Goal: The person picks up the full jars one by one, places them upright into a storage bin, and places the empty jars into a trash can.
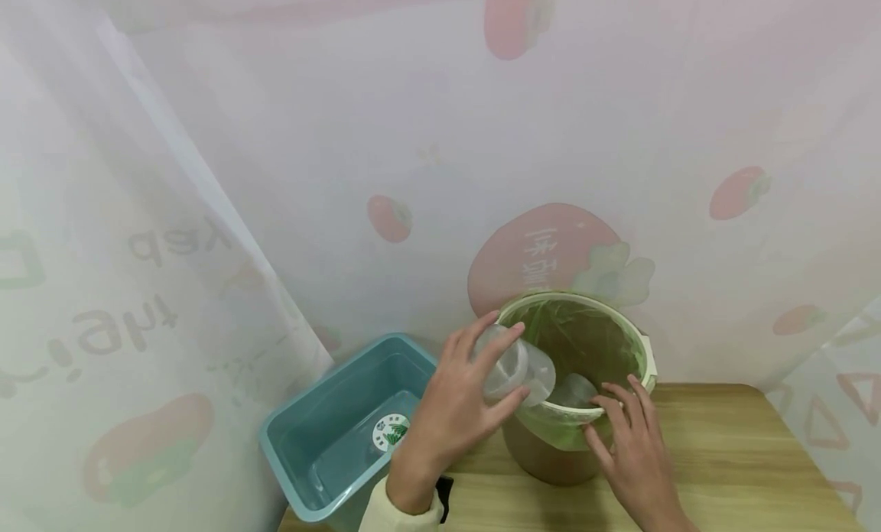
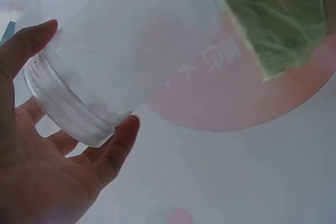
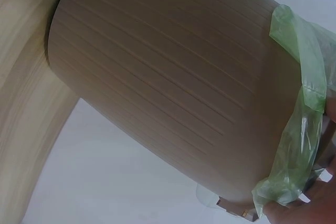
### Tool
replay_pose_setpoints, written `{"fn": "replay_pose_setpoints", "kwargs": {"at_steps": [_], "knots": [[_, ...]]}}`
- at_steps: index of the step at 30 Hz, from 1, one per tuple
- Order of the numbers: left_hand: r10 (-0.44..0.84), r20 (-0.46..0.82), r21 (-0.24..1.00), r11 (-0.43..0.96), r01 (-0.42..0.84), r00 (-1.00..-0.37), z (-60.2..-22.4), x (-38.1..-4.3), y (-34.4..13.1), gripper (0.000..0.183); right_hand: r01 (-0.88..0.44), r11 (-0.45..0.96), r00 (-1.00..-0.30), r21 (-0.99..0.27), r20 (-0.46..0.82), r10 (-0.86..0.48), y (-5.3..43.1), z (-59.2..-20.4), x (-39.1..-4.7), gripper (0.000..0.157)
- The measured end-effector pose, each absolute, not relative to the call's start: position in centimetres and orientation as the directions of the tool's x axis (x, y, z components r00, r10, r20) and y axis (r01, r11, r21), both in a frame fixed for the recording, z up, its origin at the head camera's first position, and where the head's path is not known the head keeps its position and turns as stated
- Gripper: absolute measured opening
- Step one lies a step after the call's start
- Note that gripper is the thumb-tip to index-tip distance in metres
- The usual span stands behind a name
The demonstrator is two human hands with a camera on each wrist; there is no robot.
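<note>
My left hand (image 1: 457, 390) grips a clear plastic jar (image 1: 540, 375) by one end, fingers and thumb around its ridged band. The jar is tilted, and its far end reaches over the left rim of a brown trash can (image 1: 554, 455). A green bag (image 2: 278, 19) lines the can and folds over its pale rim. My right hand (image 1: 636, 448) holds the front right rim, its thumb outside and fingers over the edge. Inside the can, near those fingers, lies another clear cup-like piece (image 1: 574, 390). The right wrist view shows mostly the can's ribbed side (image 3: 168, 82).
A blue-green plastic basin (image 1: 296, 417) with a round sticker (image 1: 391, 433) inside stands left of the can. Both rest on a wood-grain table (image 1: 729, 448). Behind hangs a pale curtain (image 1: 310, 134) with red fruit prints.
</note>
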State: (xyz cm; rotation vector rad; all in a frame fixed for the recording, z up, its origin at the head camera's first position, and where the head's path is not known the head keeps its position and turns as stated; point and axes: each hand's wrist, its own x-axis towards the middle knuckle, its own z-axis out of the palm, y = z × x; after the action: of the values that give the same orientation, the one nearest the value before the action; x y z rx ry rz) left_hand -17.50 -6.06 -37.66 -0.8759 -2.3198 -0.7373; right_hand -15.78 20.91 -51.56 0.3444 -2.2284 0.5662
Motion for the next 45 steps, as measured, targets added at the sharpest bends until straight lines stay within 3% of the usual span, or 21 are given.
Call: {"fn": "replay_pose_setpoints", "kwargs": {"at_steps": [6,19,26,36,45], "knots": [[0.412,0.687,0.265,0.625,0.734,-0.599,-38.4,-19.2,-4.2,0.082,-0.431,0.858,-0.63,-0.279,0.773,-0.065,20.8,-51.6,-16.0,0.037],[0.456,0.657,0.224,0.641,0.734,-0.6,-39.6,-21.9,-1.2,0.078,-0.43,0.863,-0.624,-0.266,0.778,-0.071,20.5,-51.7,-16.2,0.046],[0.453,0.583,0.185,0.734,0.653,-0.675,-40.7,-23.1,0.6,0.078,-0.425,0.862,-0.645,-0.275,0.76,-0.076,20.5,-51.7,-16.1,0.037],[0.485,0.349,0.186,0.803,0.567,-0.802,-41.3,-24.4,2.6,0.072,-0.411,0.866,-0.665,-0.286,0.743,-0.07,20.5,-51.6,-16.0,0.042],[0.492,0.213,0.188,0.827,0.529,-0.844,-42.1,-25.0,3.2,0.063,-0.398,0.872,-0.677,-0.286,0.733,-0.069,20.3,-51.7,-16.1,0.044]]}}
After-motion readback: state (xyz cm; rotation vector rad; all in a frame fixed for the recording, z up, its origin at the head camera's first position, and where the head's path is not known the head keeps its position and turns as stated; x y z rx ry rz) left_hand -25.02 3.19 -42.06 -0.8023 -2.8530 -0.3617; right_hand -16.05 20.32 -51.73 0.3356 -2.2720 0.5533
